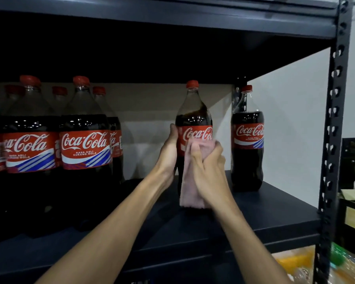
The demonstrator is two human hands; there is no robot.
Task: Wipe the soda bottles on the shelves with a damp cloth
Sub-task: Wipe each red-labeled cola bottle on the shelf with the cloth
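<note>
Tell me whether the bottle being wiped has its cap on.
On: a red cap sits on the bottle neck.

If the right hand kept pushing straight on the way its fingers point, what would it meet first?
The right hand already presses the pink cloth against the dark cola bottle with the red label, so the cloth, then that bottle. Beyond it, probably the pale back wall; depth is unclear.

One head-worn wide-angle view. Faces forward into a dark shelf (pixel 254 203) bay at about bottle height, close in, within arm's reach. Both forearms enter from the bottom edge. Upper shelf board fills the top of frame; perforated upright (pixel 334 119) runs down the right side, white wall (pixel 295 99) behind it. Edges bow from lens distortion.
</note>
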